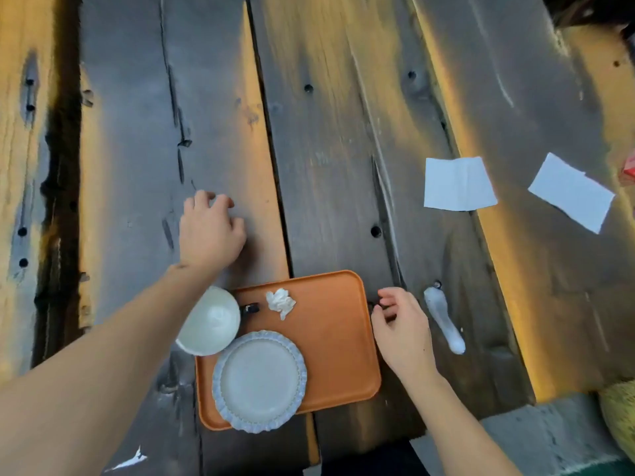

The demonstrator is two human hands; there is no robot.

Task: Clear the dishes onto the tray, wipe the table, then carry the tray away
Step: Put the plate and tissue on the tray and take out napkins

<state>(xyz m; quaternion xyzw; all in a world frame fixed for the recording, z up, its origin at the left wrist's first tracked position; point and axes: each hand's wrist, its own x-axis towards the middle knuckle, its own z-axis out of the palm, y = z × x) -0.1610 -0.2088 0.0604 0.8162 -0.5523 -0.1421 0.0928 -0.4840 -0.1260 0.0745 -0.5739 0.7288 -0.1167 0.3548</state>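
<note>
Done: scalloped plate [259, 379], bowl [209, 321], crumpled tissue [280, 303] on orange tray [338, 338] | Left: napkins [458, 188], wiping, carrying | left hand [211, 231], right hand [400, 329] loosely curled, empty

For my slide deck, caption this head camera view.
Plate, bowl and crumpled napkin on orange tray; two napkins remain on the wooden table.

Orange tray [336, 338]; pale grey plate [259, 379] with bluish fluted rim; white bowl [209, 321]; white crumpled tissue [280, 302]; dark weathered table [326, 132] with amber streaks; white napkins [458, 184] at 2 o'clock.
</note>
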